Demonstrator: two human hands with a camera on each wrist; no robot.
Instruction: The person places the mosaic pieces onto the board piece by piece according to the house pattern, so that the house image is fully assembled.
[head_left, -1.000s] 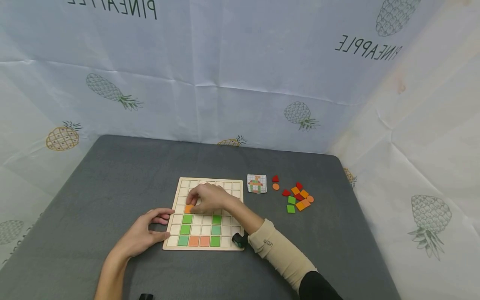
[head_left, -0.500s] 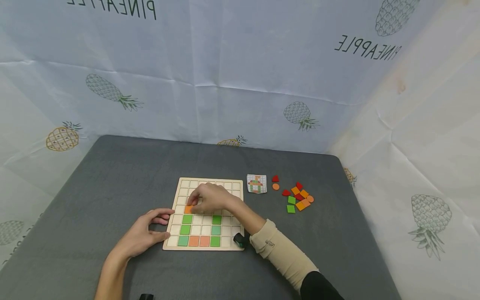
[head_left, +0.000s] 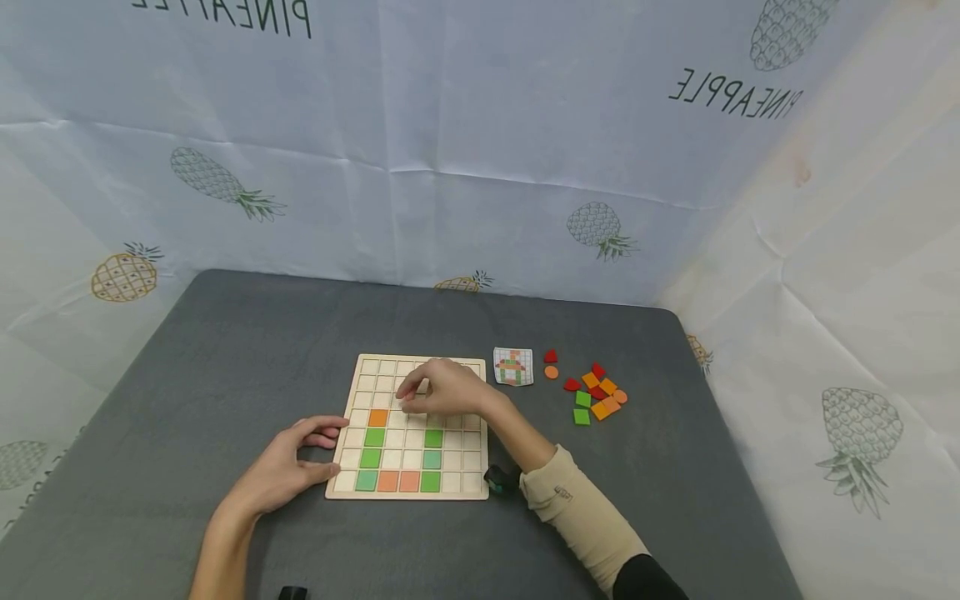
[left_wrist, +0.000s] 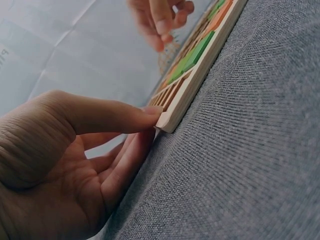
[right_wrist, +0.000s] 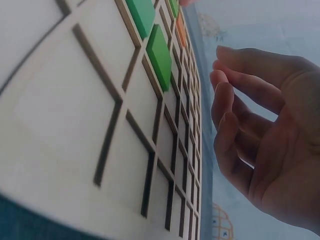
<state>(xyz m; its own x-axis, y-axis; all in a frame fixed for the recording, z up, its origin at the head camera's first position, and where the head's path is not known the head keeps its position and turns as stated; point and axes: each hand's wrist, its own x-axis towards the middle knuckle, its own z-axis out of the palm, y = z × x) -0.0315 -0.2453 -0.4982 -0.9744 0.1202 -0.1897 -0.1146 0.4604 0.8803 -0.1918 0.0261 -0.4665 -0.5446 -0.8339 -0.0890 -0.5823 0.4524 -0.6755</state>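
A pale wooden grid board [head_left: 452, 460] lies flat on the table. My left hand [head_left: 281, 462] rests at its left edge; in the left wrist view the thumb [left_wrist: 132, 117] touches the rim near a corner. My right hand [head_left: 450, 387] hovers over the board's upper middle, fingers loosely bent, and the right wrist view shows nothing between them. An orange square tile [head_left: 378, 418] sits in a cell left of that hand. Below it stands a column of green tiles [head_left: 371, 458]. Two salmon tiles [head_left: 398, 482] lie in the bottom row, with another green column [head_left: 432, 460] to their right.
Right of the board lies a small printed pattern card [head_left: 513, 367]. Beyond it are loose tiles: a red one [head_left: 551, 357], an orange disc [head_left: 551, 372] and a scattered group of orange, red and green pieces [head_left: 591, 382]. A pineapple-printed cloth [head_left: 480, 225] hangs behind the table.
My right hand has let go of the orange square tile and moved up and right, leaving it in its cell. The left hand has stayed at the board's edge.
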